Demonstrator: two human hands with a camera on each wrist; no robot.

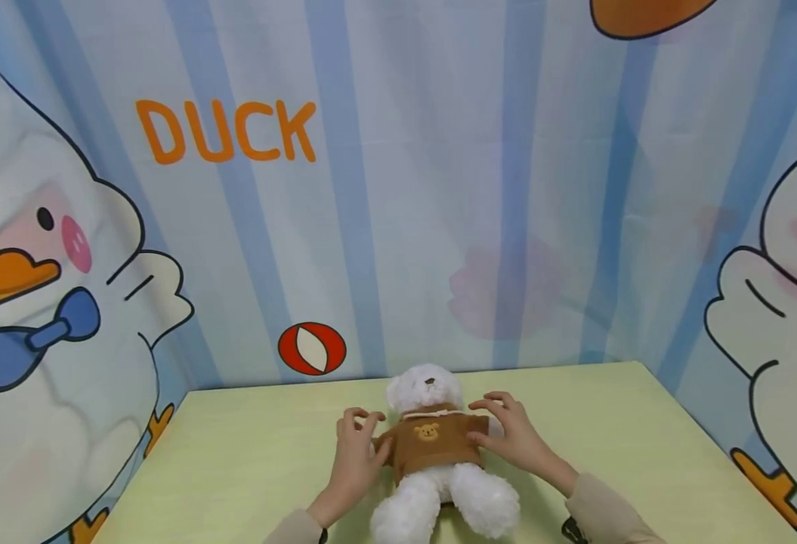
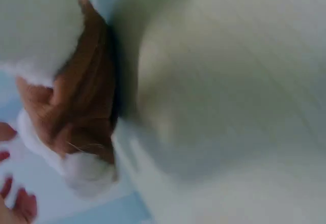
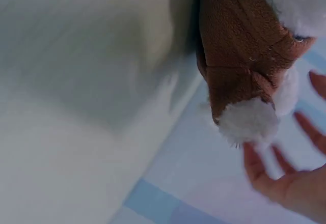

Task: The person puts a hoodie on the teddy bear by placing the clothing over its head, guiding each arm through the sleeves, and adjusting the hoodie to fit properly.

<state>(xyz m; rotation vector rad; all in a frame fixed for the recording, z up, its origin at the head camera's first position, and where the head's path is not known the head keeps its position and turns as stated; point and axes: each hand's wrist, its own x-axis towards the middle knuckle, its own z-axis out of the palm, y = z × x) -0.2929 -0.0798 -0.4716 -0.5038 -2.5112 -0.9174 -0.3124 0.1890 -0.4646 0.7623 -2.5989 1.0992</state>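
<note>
A white plush teddy bear (image 1: pixel 447 483) in a brown shirt (image 1: pixel 432 446) lies face up on the table, its head (image 1: pixel 428 387) toward the far edge. A small bear face is on the shirt's chest. My left hand (image 1: pixel 356 457) is beside the bear's arm on the left, fingers bent and spread. In the left wrist view, fingers (image 2: pixel 23 203) show at the lower left, apart from the white paw (image 2: pixel 89 173). My right hand (image 1: pixel 519 440) is at the other arm, fingers spread. A fingertip meets the white paw (image 3: pixel 249 122) in the right wrist view.
The pale yellow-green table (image 1: pixel 255 446) extends to both sides of the bear. Behind it hangs a blue striped curtain (image 1: pixel 412 189) with the word DUCK, a red ball print and large cartoon ducks at both sides.
</note>
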